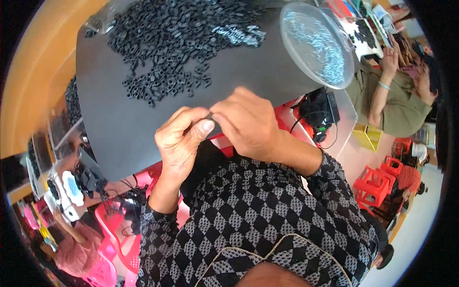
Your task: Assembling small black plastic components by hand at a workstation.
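Both hands meet in front of my chest, just over the near edge of the dark table (239, 71). My left hand (179, 136) pinches a small dark piece (210, 116) between thumb and fingers. From the other side my right hand (248, 122) grips the same piece, its fingers curled and slightly blurred. Most of the piece is hidden, so its exact shape does not show. Beyond my hands lies a big heap of small black plastic parts (167, 43), some with holes. A patch of small shiny metal pieces (239, 35) rests on the heap's right side.
A round clear tub (285, 55) of small silvery metal pieces stands at the table's right. Below it sits a black device (320, 107) with cables. Red stools (370, 184), a yellow crate (367, 138) and a pink chair (107, 229) stand around. Other people sit at both sides.
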The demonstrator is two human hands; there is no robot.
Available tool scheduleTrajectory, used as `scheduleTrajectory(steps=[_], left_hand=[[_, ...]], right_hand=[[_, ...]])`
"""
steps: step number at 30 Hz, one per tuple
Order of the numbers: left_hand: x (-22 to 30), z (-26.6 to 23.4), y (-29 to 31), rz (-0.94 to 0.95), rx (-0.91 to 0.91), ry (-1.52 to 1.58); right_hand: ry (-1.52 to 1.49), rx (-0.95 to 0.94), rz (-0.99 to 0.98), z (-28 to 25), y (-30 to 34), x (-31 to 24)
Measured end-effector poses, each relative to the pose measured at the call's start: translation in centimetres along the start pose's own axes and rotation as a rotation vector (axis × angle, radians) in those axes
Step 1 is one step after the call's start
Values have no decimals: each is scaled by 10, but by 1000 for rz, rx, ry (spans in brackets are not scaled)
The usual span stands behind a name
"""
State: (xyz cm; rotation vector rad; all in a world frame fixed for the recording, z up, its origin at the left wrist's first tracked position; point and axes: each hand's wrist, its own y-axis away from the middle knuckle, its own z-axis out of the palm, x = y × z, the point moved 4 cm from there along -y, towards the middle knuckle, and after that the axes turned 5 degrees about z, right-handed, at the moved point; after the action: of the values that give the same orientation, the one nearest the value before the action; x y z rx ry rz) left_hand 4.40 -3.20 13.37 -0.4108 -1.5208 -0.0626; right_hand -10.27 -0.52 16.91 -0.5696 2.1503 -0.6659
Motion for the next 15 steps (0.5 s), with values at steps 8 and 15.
scheduleTrajectory(steps=[8,15], left_hand=[[12,-8,8,127,-75,-69],[20,-7,4,142,-48,-93]], right_hand=[[3,-108,61,2,-9,-14],[-85,-115,185,-4,-14,-10]])
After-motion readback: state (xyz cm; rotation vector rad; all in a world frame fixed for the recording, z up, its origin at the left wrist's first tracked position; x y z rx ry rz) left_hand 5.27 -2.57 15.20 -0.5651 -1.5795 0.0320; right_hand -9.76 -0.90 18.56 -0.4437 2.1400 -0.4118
